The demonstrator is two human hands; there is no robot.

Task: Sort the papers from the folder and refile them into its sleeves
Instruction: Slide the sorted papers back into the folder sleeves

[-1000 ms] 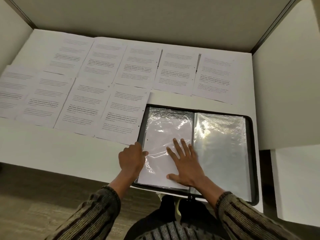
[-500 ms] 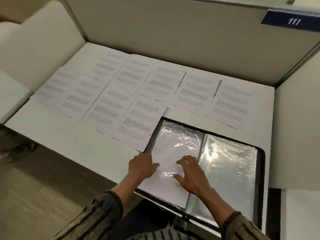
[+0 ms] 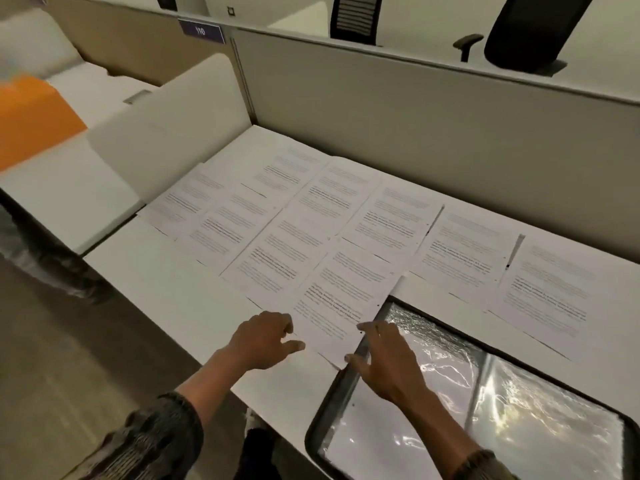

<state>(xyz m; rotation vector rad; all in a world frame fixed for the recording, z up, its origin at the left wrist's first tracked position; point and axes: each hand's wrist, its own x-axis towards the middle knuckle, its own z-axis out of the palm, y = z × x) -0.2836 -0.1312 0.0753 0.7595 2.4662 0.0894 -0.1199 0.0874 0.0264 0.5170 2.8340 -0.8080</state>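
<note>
The black folder [image 3: 341, 393] lies open at the lower right of the white desk, its clear plastic sleeves [image 3: 540, 420] shining; the left sleeve holds a white sheet. Several printed papers [image 3: 460, 247] are spread in two rows across the desk. The nearest printed sheet [image 3: 341, 299] lies just left of the folder. My left hand [image 3: 265, 339] hovers at that sheet's lower left corner with loosely spread fingers, holding nothing. My right hand [image 3: 388, 358] reaches over the folder's left edge, its fingertips at the sheet's lower right corner.
A grey partition [image 3: 433, 126] walls the back of the desk [image 3: 166, 282], and a white side divider [image 3: 166, 133] stands at the left. An orange folder [image 3: 31, 116] lies on the neighbouring desk. Black office chairs [image 3: 530, 29] stand beyond the partition.
Both hands left the folder's left sleeve and moved up and left to the nearest printed sheet. The view swung left.
</note>
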